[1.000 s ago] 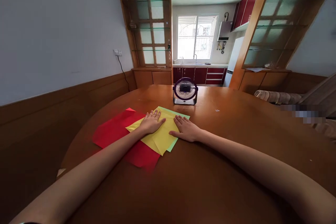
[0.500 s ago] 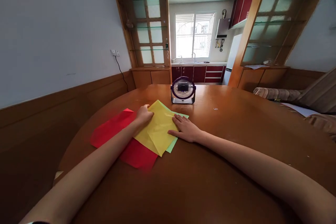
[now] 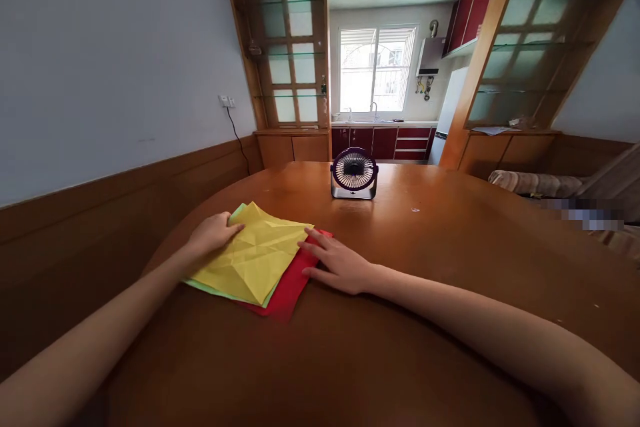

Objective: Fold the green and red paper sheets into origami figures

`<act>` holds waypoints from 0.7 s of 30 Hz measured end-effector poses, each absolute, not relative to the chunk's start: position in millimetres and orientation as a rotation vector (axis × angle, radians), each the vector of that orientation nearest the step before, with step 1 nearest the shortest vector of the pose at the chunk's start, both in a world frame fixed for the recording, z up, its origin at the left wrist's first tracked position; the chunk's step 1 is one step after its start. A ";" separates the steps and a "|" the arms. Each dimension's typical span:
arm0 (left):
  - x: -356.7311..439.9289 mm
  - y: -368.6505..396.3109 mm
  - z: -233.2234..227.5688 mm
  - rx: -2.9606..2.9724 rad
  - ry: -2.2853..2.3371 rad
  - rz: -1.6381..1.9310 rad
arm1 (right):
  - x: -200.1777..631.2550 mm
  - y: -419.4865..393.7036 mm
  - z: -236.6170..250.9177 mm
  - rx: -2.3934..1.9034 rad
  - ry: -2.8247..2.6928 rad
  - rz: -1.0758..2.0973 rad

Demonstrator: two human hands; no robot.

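Left hand [image 3: 213,235] has dragged yellow paper [image 3: 253,257] leftward over red paper [image 3: 290,280].

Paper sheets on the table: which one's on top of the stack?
The creased yellow paper sheet; the green paper sheet and red paper sheet only show at its edges.

A single head-worn view looks forward and slightly down across the round table [image 3: 400,320] (arms reach in from the bottom edge) toward the kitchen window [image 3: 376,69] far behind.
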State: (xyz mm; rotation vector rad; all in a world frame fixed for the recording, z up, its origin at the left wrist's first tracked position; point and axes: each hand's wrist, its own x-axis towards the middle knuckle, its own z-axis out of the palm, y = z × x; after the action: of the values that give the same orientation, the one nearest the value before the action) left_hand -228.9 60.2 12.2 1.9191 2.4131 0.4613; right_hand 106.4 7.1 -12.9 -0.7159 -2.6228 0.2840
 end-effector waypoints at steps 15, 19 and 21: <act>-98.4 54.7 -9.5 2.414 2.082 0.237 | 152.2 47.5 -16.1 -0.786 -2.660 0.393; -84.5 48.7 -21.7 2.350 2.061 0.283 | 153.4 47.0 -21.8 -0.693 -2.588 0.293; -79.4 39.7 -15.7 2.323 2.073 0.324 | 157.3 48.5 -26.4 -0.658 -2.530 0.276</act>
State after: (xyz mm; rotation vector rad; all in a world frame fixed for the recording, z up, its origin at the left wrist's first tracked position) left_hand -79.4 39.7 -15.7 2.3231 2.0731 0.3236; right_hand 157.3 48.5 -26.4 -0.6583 -2.5304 0.2764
